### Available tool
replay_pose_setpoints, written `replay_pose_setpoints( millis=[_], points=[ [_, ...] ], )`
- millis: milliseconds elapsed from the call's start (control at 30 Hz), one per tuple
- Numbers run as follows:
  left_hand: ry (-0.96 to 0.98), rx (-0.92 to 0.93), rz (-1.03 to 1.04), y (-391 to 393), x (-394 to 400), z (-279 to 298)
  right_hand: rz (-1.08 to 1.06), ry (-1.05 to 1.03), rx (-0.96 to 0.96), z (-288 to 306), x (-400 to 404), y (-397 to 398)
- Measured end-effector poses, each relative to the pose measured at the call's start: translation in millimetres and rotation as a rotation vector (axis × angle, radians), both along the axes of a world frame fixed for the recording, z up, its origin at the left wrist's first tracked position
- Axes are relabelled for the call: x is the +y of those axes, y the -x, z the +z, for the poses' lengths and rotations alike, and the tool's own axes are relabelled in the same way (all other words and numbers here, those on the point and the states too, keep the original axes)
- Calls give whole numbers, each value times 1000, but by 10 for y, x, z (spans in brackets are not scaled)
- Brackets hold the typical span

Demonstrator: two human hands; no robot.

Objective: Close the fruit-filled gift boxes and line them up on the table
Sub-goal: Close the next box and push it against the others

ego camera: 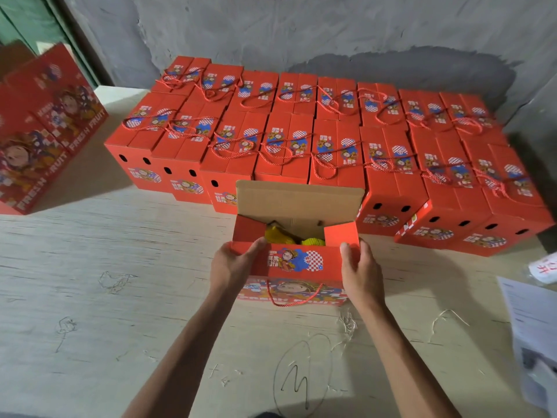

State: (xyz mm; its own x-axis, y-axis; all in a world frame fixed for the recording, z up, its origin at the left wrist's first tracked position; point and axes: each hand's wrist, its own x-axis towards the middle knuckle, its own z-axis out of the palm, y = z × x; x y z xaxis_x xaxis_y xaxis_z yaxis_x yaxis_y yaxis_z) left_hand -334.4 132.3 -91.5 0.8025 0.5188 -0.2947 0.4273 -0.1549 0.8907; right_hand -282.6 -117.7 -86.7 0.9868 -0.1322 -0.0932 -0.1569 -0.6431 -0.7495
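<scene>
Both hands, left (232, 267) and right (360, 267), hold the open gift box (297, 267) by its near flap corners. Between the grips, yellow fruit (278, 235) shows; beyond stand closed boxes (301, 140). Stiff cardboard, probably weighty: support the sides.

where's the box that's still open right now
In the head view the open box sits centre frame on the table, just in front of the rows of closed boxes, with the left hand and right hand gripping its near corners.
</scene>
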Motion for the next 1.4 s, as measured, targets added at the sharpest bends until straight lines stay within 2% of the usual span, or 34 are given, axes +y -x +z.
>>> replay_pose_setpoints(
  millis=[167,333,433,533,633,833,933,1100,1267,1400],
  points=[
    [62,-38,-10,-27,29,-35,-32,-162,96,-22,-39,-56],
    [99,5,13,-55,39,-43,-70,-225,101,9,-52,-115],
    [5,77,-36,-125,78,43,-60,-146,116,89,-60,-173],
    [-253,214,-128,-324,32,178,-27,40,170,239,25,-308],
    [-499,275,-145,-551,-155,266,33,284,231,320,207,-477],
    [-602,464,-73,-809,-275,315,-32,386,313,295,453,-694],
    [-622,445,-73,-822,-267,323,-46,406,326,324,508,-750],
    [-656,313,-64,-675,-285,273,37,454,263,259,453,-730],
    [-723,283,-90,-632,-330,246,23,319,226,201,382,-718],
    [-719,218,-95,-587,-326,238,9,351,136,156,377,-637]
  ],
)
